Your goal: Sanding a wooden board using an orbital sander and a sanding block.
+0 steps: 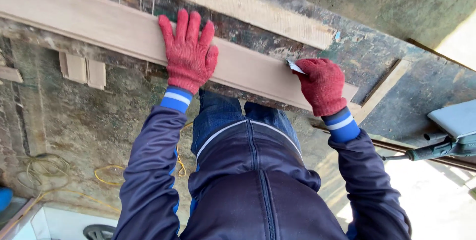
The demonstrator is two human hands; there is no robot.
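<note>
A long pale wooden board (pixel 99 24) lies along the near edge of a worn, paint-stained workbench (pixel 357 51). My left hand (pixel 188 54), in a red knit glove, presses flat on the board with fingers spread. My right hand (pixel 322 85), also in a red glove, is closed around a small flat metal scraper blade (pixel 294 66) whose tip rests on the board's surface near its right end. Dark blue jacket sleeves with blue and white cuffs cover both arms.
A second rough pale plank (pixel 238 4) lies farther back on the bench. Two short wood offcuts (pixel 82 69) and yellow cord (pixel 106 173) lie on the dirty floor at left. A grey power tool (pixel 453 126) with a green handle sits at right.
</note>
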